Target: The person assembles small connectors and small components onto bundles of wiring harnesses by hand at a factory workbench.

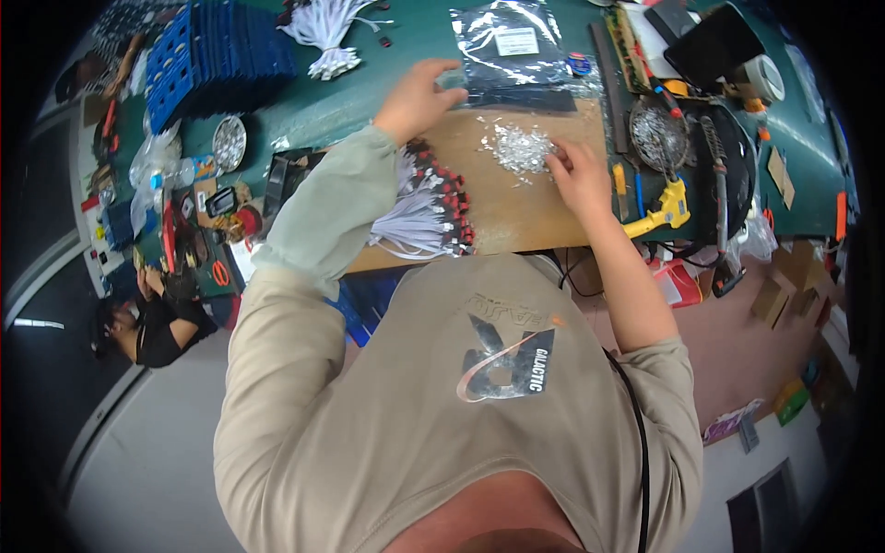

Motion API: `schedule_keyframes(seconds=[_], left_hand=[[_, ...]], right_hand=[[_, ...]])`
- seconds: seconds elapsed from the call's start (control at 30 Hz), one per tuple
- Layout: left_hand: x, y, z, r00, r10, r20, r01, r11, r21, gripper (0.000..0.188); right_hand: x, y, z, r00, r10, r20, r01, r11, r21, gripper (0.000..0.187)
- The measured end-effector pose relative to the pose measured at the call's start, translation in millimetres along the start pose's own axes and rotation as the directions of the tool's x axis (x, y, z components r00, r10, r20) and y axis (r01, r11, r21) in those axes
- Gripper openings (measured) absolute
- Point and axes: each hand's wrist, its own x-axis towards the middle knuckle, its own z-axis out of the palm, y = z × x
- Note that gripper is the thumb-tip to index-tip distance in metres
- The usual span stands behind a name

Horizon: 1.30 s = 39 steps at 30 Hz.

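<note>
A loose pile of small, shiny clear pieces (522, 149) lies on the brown board (516, 221) in front of me. My right hand (583, 180) is at the pile's right edge, thumb and fingertips curled together; whatever is between them is too small to make out. My left hand (419, 100), above a pale green sleeve cover, has thumb and forefinger apart, beside a dark shiny plastic bag (512, 69) with a white label. No held thing shows in it. Below that forearm, bundled white cables (415, 217) with red and black connector ends lie on the board's left side.
To the right are a round dish of small pieces (658, 134) and a yellow-handled tool (666, 210). Back left stand stacked blue panels (217, 60) and another white cable bundle (329, 32). A silvery bowl (230, 144) sits left. Another person (152, 318) works at far left.
</note>
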Motion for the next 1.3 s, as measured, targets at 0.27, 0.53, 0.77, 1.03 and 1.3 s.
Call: schedule_keyframes(seconds=[0.27,0.53,0.77,1.03,1.3], left_hand=[[-114.4,-56.2,-15.7,0.864,-0.499,0.072,0.485,0.783,-0.389,0.031],[-142.4,-27.3,5.2,0.882,-0.47,0.04,0.442,0.793,-0.418,0.025],[-160.7,-25.2,4.1,0.905,-0.425,0.002,0.385,0.82,-0.423,0.026],[-154.0,-25.3,-9.2,0.855,-0.461,-0.24,0.432,0.887,-0.165,0.026],[-155.7,-35.9,-9.4,0.839,-0.517,-0.168,0.157,0.526,-0.836,0.017]], right_hand=[[-10.3,-4.8,7.8,0.995,-0.099,-0.002,0.096,0.976,-0.197,0.025],[-5.8,-11.2,8.2,0.997,-0.042,0.063,0.05,0.99,-0.132,0.018],[-3.8,-9.3,14.2,1.0,-0.013,0.028,0.016,0.993,-0.119,0.021],[-5.2,-7.7,20.4,0.999,-0.053,-0.006,0.051,0.984,-0.168,0.021],[-6.3,-9.8,20.8,0.999,-0.043,-0.014,0.039,0.98,-0.193,0.019]])
